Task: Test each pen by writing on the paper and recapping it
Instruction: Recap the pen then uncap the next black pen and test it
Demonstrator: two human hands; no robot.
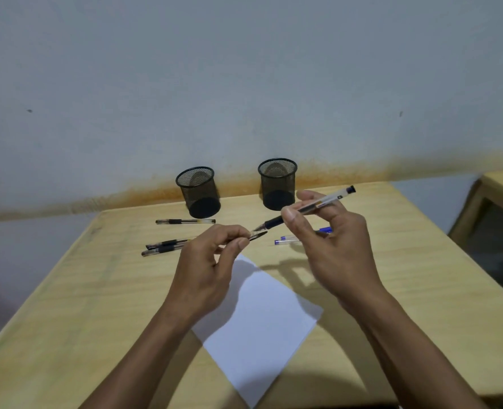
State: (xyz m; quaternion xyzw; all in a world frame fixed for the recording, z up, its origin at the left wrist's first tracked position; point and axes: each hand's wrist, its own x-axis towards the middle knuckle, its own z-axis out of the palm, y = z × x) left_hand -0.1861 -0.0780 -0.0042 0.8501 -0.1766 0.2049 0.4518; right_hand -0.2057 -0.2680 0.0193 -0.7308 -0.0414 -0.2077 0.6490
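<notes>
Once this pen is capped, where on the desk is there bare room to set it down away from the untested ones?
Bare patches: the right side of the table, right of the blue pens; the near-left corner, left of the paper. Crowded: the strip between the two mesh cups and the paper, where the black pens lie and both hands work.

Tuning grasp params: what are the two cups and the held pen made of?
Left cup and right cup: black wire mesh, probably metal, matte; you can see through the walls. Pen in the right hand: clear glossy plastic barrel, with a dark grip that looks like rubber.
</notes>
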